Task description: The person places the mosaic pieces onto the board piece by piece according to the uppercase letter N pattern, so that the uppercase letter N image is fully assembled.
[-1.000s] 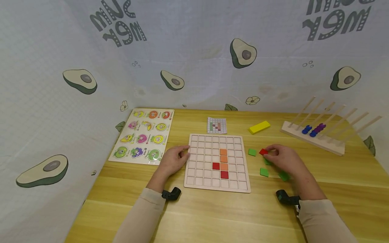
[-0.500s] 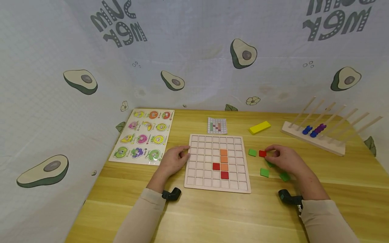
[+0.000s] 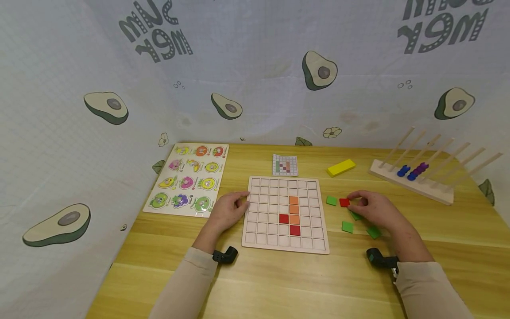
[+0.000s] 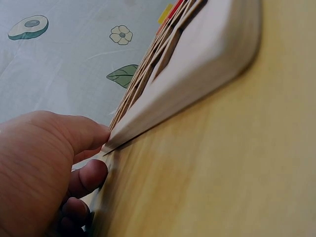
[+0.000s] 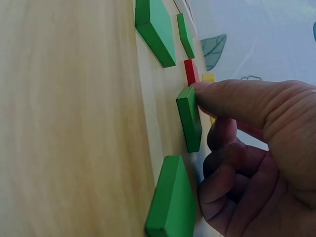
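Observation:
In the head view, the left hand [image 3: 228, 211] touches the left edge of the pale grid board [image 3: 260, 240] with thumb and index finger; the left wrist view has the thumb [image 4: 96, 136] against the board's side [image 4: 197, 91]. Three orange tiles [image 3: 294, 209] and two red ones [image 3: 295, 230] sit in its cells. On the right, the right hand [image 3: 376, 210] pinches the right side of a red tile [image 3: 344, 202] by its fingertips. Under that hand a green tile [image 3: 356, 215] is partly hidden. The right wrist view has the thumb [image 5: 232, 101] by the red tile [image 5: 191, 72].
More green tiles [image 3: 347, 227] lie around the right hand. Behind the board is a small pattern card [image 3: 284, 173], with a yellow block [image 3: 341, 168] to its right. A fruit puzzle board [image 3: 153, 207] lies left, a pegged rack [image 3: 430, 189] at back right.
The red tile at the right hand has turned and shifted slightly toward the near side, and the right hand has moved a little with it. The left hand keeps its place.

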Tool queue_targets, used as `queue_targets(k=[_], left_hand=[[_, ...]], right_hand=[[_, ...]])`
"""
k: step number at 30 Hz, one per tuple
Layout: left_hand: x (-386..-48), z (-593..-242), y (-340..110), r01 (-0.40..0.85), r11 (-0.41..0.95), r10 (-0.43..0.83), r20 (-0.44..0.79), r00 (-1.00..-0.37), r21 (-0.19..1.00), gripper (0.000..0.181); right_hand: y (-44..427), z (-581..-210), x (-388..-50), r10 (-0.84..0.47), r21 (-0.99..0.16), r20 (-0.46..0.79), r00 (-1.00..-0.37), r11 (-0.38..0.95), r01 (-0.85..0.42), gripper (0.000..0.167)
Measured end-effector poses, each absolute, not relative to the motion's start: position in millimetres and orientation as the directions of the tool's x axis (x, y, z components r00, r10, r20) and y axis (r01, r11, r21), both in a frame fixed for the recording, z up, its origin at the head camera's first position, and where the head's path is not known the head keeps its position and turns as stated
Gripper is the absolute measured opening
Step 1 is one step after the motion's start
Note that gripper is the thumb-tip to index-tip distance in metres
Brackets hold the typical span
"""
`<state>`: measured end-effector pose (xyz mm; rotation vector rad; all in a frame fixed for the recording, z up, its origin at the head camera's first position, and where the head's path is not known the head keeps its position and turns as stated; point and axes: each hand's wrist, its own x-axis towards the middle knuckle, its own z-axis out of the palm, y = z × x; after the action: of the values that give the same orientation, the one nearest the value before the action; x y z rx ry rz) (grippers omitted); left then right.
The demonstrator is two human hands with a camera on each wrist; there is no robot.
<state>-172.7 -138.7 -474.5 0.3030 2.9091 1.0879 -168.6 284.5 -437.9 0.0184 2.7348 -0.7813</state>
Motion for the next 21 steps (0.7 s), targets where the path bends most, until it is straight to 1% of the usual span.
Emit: queue_targets(k=[5, 11, 21], left_hand=[[-172.8, -474.5, -138.7, 0.172, 0.743, 0.186, 0.048, -0.981, 0.646, 0.036], [-172.4, -473.7, -138.7, 0.166, 0.742, 0.18, 0.045, -0.983, 0.649, 0.036], [-172.6, -474.0, -138.7, 0.179, 0.742, 0.187, 0.057, -0.981, 0.646, 0.036]], right_hand=[[284.6, -438.4, -168.7, -0.083, -0.513, -0.28, -0.956, 0.855, 0.075, 0.04], [283.0, -439.4, -168.8, -0.074, -0.498, -0.293, -0.953, 0.863, 0.086, 0.039], [278.3, -437.4, -164.7, -0.058, -0.484, -0.293, -0.954, 0.87, 0.096, 0.044]])
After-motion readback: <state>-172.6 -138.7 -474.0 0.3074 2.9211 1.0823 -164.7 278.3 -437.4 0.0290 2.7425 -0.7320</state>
